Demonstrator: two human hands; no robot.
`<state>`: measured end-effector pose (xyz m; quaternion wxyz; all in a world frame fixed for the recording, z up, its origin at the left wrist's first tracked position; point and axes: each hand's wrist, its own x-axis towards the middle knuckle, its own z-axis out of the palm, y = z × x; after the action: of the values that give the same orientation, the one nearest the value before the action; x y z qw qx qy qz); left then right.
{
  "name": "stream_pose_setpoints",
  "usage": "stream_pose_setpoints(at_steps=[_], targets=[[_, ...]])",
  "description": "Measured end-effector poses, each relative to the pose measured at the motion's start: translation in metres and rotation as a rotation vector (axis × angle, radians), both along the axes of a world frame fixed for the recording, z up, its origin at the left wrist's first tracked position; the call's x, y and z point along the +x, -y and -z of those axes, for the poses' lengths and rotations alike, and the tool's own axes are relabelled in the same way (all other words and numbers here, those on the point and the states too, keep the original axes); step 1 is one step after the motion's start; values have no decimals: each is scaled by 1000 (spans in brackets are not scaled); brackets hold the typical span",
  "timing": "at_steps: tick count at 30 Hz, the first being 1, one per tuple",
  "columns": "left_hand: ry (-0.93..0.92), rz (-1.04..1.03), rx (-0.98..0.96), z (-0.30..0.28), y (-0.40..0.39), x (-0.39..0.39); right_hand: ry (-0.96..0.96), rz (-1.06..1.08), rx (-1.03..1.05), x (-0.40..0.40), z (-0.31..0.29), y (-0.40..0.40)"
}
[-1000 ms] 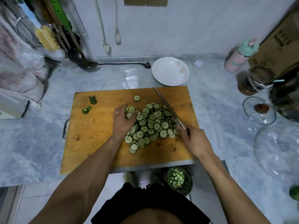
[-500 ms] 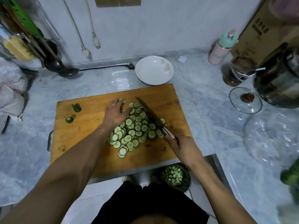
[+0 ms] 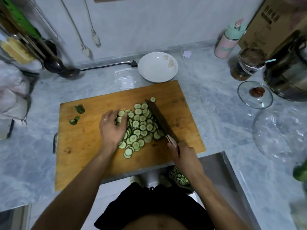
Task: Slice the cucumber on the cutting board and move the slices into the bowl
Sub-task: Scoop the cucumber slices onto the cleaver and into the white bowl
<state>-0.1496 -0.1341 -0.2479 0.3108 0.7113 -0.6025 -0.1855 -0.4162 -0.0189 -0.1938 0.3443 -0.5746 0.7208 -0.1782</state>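
Wooden cutting board [image 3: 93,146] looks matt and stained, sitting on a glossy grey marble bench [image 3: 216,100]. Glossy white ceramic plate [image 3: 154,70], clear glass lid [image 3: 245,95], dull dark-metal knife [image 3: 159,118].

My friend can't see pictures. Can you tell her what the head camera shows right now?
A person gathers a pile of cucumber slices on a wooden cutting board, the left hand pressing one side and a knife in the right hand against the other. A white dish sits behind the board, and a bowl of slices waits below the counter edge.
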Motion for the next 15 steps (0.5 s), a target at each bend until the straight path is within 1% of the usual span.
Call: stream_pose_setpoints(at_steps=[2, 4, 7, 8, 12, 15], targets=[[-81, -128, 95, 6, -20, -8, 60, 3, -19, 6, -5, 3], [-155, -146, 163, 9, -29, -21, 172, 64, -23, 3, -13, 6], [-203, -86, 158, 8, -28, -36, 549, 276, 123, -15, -24, 10], [-205, -75, 150, 7, -27, -36, 637, 330, 167, -23, -24, 12], [-156, -37, 136, 5, -22, -28, 809, 435, 267, -50, -3, 14], [-103, 12, 130, 4, -22, -26, 868, 460, 328, -55, 18, 11]])
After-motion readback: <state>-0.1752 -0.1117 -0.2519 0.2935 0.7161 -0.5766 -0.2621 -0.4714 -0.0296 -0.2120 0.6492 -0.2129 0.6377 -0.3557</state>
